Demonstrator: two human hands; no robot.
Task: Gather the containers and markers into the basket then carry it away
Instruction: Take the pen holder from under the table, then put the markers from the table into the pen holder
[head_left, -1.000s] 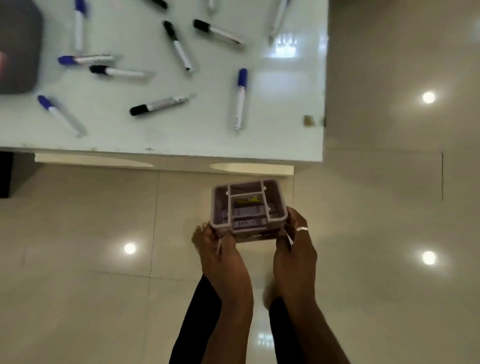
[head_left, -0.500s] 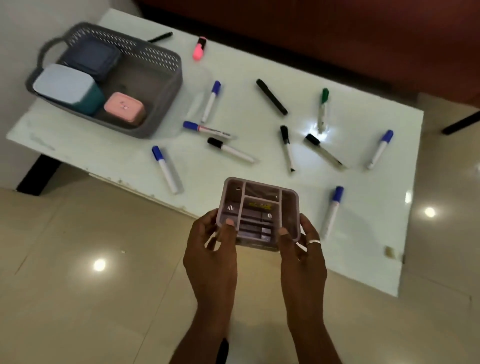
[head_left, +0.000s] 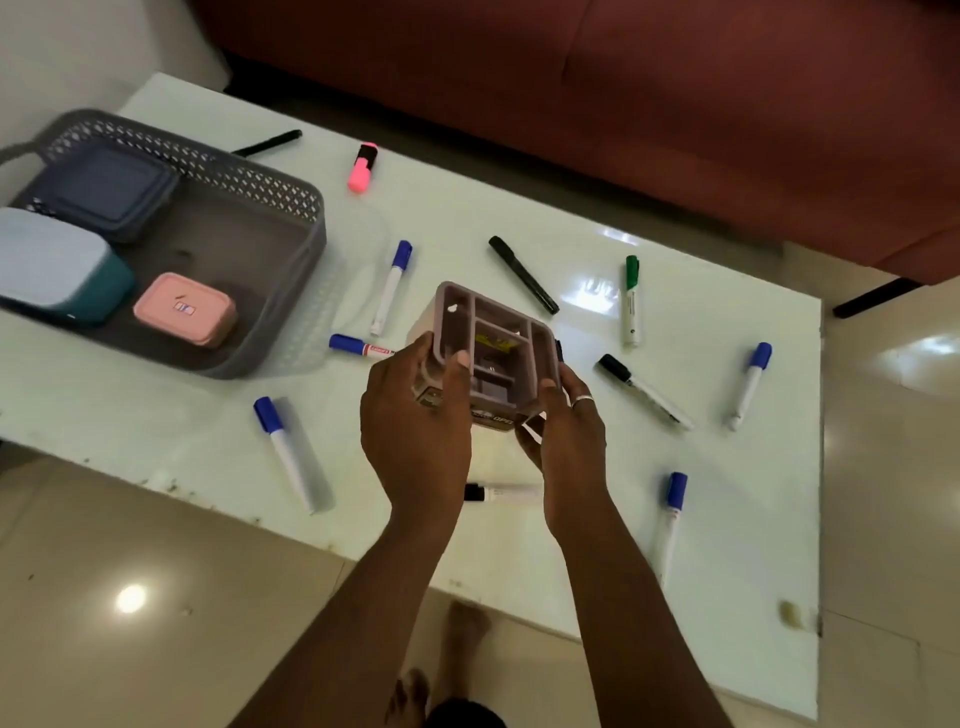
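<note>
Both hands hold a mauve compartment container (head_left: 488, 348) above the middle of the white table (head_left: 519, 545); my left hand (head_left: 415, 415) grips its left side, my right hand (head_left: 569, 421) its right. At the table's left end stands a grey basket (head_left: 291, 218) holding a dark blue container (head_left: 104, 189), a teal container with a pale lid (head_left: 57, 265) and a small pink container (head_left: 184, 309). Several markers lie scattered on the table: blue-capped ones (head_left: 288, 452) (head_left: 670, 519) (head_left: 748, 384) (head_left: 392, 286), black ones (head_left: 522, 273) (head_left: 641, 389), a green one (head_left: 631, 299) and a pink highlighter (head_left: 362, 167).
A dark red sofa (head_left: 623, 93) runs along the table's far side. Glossy tiled floor (head_left: 130, 597) lies in front of the table and to its right. My bare feet (head_left: 441, 670) show at the bottom, next to the table's near edge.
The view swung from the floor up over the table. Both hands carried the mauve container up and forward, from over the floor to above the table's middle, nearer the basket.
</note>
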